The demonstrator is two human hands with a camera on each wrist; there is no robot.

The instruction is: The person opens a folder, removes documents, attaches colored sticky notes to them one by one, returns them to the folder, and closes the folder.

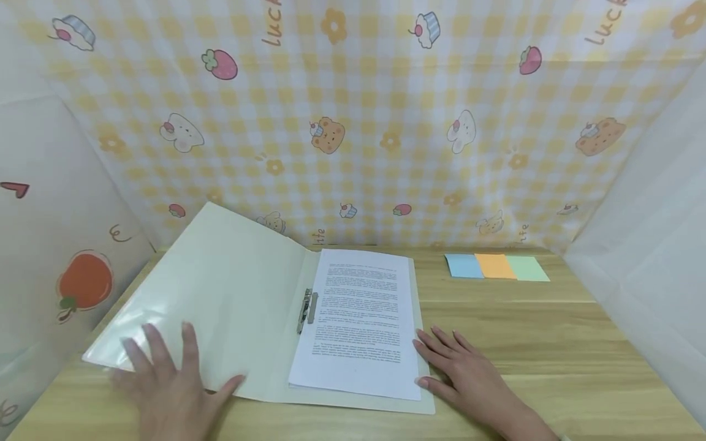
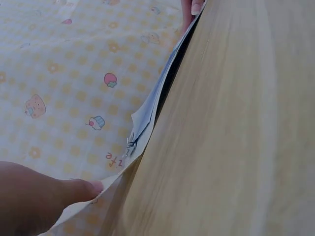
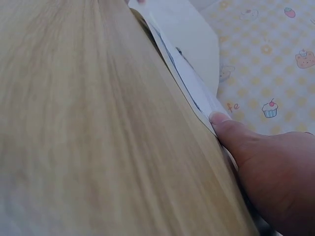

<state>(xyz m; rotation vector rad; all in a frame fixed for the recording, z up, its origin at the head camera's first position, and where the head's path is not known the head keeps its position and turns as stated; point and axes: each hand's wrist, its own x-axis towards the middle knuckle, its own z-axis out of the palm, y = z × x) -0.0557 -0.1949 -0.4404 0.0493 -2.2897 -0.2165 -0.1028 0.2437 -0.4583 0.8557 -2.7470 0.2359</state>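
A pale cream file folder lies open on the wooden table, its left cover tilted up. Over the lower left corner of that cover my left hand spreads its fingers; in the left wrist view its thumb touches the cover's edge. A stack of printed paper sheets lies on the folder's right side, next to a metal clip near the spine. My right hand rests at the right edge of the sheets, fingers extended. Its thumb lies against the paper edge in the right wrist view.
Blue, orange and green sticky notes lie in a row at the back right of the wooden table. Behind stands a yellow checked cloth, with white cloth at the sides.
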